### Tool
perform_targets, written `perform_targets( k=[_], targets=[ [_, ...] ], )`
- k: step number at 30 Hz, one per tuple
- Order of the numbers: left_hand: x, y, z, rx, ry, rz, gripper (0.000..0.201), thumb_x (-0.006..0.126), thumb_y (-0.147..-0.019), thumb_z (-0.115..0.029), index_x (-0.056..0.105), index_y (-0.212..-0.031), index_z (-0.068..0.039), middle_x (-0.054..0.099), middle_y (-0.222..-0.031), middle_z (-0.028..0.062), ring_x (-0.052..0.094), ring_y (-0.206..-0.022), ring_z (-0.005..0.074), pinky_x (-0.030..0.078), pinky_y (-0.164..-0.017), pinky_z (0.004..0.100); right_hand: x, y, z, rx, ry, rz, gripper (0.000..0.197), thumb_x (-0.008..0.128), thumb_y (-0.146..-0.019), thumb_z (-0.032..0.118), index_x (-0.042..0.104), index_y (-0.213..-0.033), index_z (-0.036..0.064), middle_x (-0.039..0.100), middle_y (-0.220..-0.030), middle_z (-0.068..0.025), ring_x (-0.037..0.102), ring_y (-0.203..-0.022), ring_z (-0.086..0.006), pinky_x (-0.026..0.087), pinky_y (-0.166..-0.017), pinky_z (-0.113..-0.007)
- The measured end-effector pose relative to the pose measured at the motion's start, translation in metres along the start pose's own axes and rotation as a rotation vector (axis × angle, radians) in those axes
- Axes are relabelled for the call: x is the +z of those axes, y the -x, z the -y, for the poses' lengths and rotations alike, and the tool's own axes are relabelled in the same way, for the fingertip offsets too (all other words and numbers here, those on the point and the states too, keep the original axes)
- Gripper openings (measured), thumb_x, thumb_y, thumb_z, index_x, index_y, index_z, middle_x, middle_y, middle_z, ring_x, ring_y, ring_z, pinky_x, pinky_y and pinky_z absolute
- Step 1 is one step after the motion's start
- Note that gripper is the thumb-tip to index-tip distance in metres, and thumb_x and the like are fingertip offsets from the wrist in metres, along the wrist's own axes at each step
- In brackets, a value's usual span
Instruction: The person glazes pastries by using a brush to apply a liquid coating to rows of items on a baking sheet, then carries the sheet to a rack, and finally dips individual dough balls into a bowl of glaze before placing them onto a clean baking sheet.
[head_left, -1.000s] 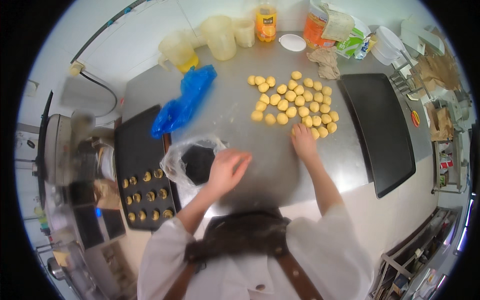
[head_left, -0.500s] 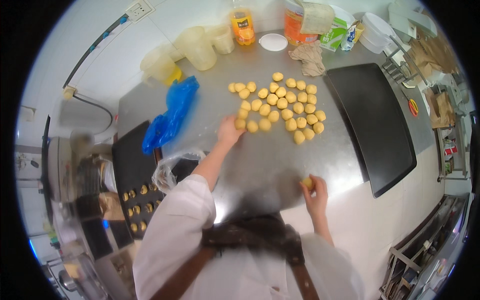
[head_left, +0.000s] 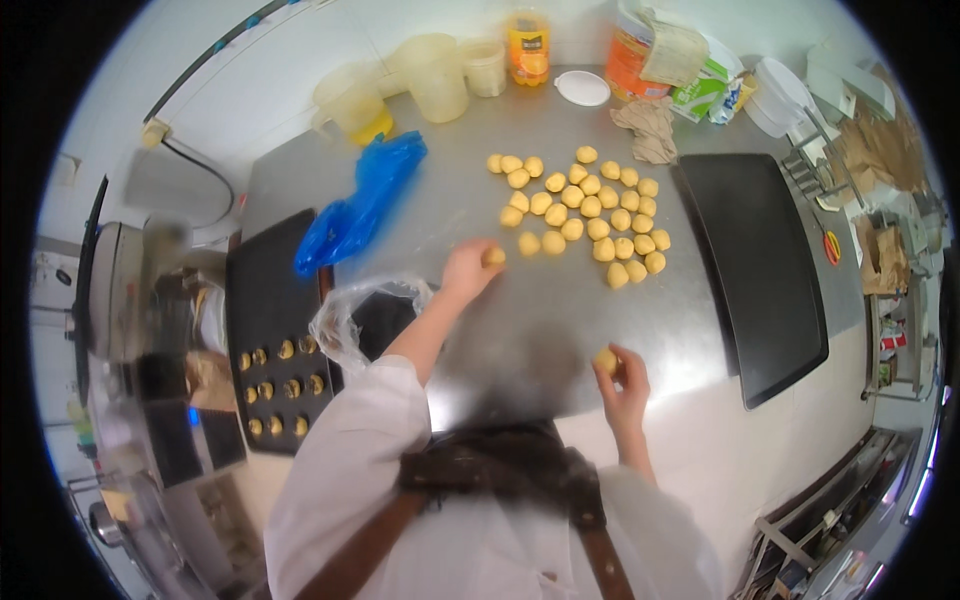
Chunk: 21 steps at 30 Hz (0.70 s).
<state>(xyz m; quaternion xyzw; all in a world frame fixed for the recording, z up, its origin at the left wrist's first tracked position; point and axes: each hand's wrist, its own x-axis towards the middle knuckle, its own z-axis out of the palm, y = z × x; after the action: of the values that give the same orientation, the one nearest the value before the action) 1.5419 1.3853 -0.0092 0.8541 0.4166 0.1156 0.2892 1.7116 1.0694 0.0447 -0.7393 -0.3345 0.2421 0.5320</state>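
My left hand is closed on a yellow dough ball at the near left edge of a group of similar balls. The ball sticks out past its fingertips, low over the steel table. Near the table's front edge, my right hand pinches another dough ball between thumb and fingers. Several loose balls lie in uneven rows beyond both hands. A crumpled clear plastic bag lies beside my left forearm, which partly hides the dark thing next to it.
A black baking tray at left carries small shaped pieces. Another black tray lies at right. A blue plastic bag, pitchers, an orange drink bottle, a white lid and a cloth stand or lie farther back.
My left hand has drawn a dough ball away from the group, toward me. My right hand still holds its ball, which shows more now. The whole view has shifted a little.
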Motion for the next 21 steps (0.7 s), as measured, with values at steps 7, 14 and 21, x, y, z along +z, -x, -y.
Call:
perform_targets(
  k=[7,14,21],
  targets=[
    [-0.118,0.119,-0.005,-0.412,1.638,0.212,0.049,0.059,-0.1,-0.036,0.05,-0.138,-0.006,0.064,-0.117,0.0111,0.068,-0.093,0.0192,0.057,-0.079,0.03,0.051,0.003,0.052,0.396,-0.755,0.253,0.035,0.058,-0.1,0.018,0.054,-0.132,0.002,0.067,-0.103,-0.0103,0.062,-0.074,-0.0145,0.051,-0.06,-0.027],
    [-0.182,0.205,0.067,-0.336,1.745,0.158,0.051,0.058,-0.102,-0.027,0.045,-0.142,0.001,0.059,-0.128,0.0138,0.063,-0.113,0.0261,0.055,-0.096,0.0333,0.164,0.025,0.085,0.482,-1.043,0.401,0.043,0.059,-0.1,0.021,0.051,-0.136,0.0,0.063,-0.123,-0.0119,0.061,-0.103,-0.0186,0.051,-0.087,-0.033],
    [-0.206,0.223,0.105,-0.328,1.162,0.071,0.054,0.07,-0.094,-0.022,0.051,-0.137,0.002,0.068,-0.115,0.012,0.072,-0.091,0.0253,0.058,-0.079,0.0314,0.241,0.042,0.114,0.247,-0.491,0.539,0.043,0.068,-0.094,0.016,0.056,-0.132,0.0003,0.065,-0.119,-0.0117,0.066,-0.098,-0.0215,0.055,-0.083,-0.037]
  ],
)
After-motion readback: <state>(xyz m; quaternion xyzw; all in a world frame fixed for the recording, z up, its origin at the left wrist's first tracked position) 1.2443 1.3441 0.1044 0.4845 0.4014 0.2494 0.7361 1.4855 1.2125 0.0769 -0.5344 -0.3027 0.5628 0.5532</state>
